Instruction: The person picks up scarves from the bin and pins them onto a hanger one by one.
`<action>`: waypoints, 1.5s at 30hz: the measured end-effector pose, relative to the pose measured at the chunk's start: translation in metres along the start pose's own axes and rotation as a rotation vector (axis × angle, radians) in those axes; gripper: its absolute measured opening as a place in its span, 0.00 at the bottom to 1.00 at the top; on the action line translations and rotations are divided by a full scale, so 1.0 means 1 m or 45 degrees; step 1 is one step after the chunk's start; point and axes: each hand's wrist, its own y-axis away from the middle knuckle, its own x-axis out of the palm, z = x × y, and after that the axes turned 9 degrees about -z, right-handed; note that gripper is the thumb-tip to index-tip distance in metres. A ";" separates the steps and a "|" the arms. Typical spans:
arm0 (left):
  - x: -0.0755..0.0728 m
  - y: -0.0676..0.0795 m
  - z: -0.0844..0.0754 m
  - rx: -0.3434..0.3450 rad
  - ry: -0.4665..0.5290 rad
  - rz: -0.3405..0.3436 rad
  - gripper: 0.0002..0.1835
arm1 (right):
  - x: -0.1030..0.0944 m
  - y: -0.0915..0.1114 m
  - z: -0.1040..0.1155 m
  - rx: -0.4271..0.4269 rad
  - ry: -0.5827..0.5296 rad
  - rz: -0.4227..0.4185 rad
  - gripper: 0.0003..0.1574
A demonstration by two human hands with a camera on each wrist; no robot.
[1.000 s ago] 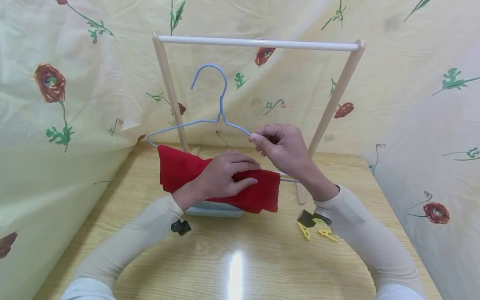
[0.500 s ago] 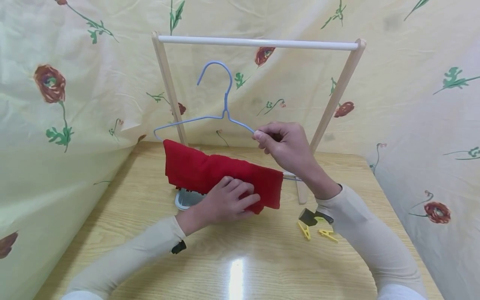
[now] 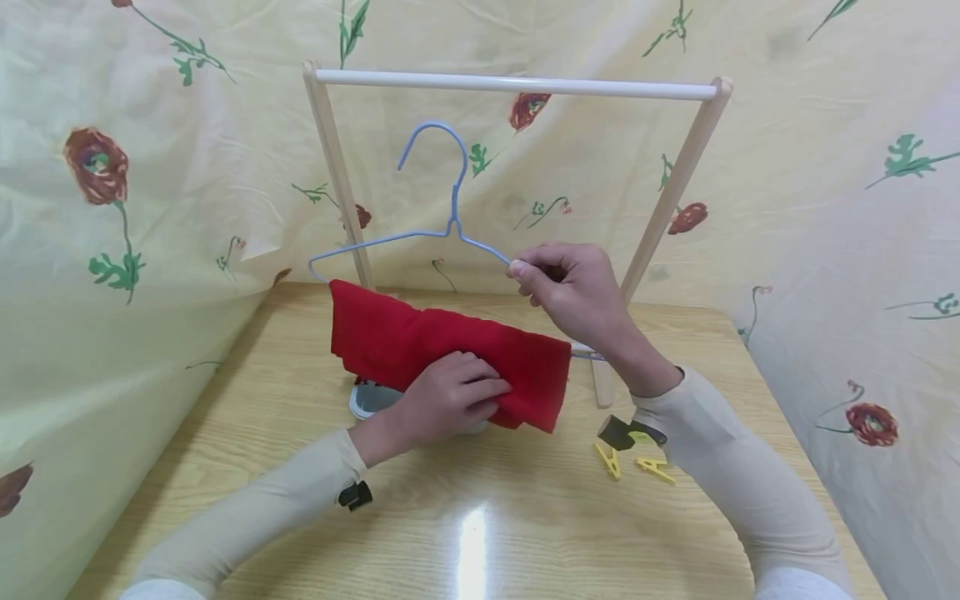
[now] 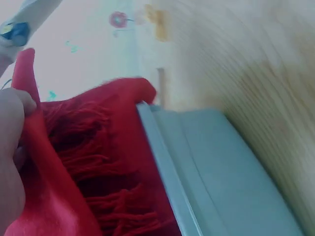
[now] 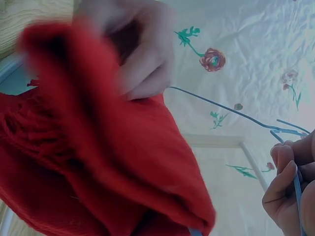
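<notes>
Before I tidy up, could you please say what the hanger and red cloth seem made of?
The hanger: probably metal wire with a smooth blue coating, judging by its thin, bent line. The red cloth: likely woven textile, matte, with yarn fringe in the left wrist view; fibre unclear.

Tabletop (image 3: pixel 420 542) of light wood grain, on it a grey-blue tray (image 4: pixel 221 172), yellow clips (image 3: pixel 656 470) at the right, wooden rack (image 3: pixel 517 84) behind.
</notes>
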 end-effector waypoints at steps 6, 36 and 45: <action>-0.010 -0.010 -0.001 -0.222 0.405 -0.132 0.19 | 0.002 -0.001 -0.007 0.005 0.010 -0.014 0.06; -0.016 0.000 -0.016 0.085 0.427 0.323 0.09 | 0.001 -0.017 -0.005 -0.076 0.050 -0.136 0.07; -0.013 -0.003 -0.018 -0.064 0.248 0.467 0.10 | 0.003 -0.017 -0.005 -0.165 0.017 -0.125 0.05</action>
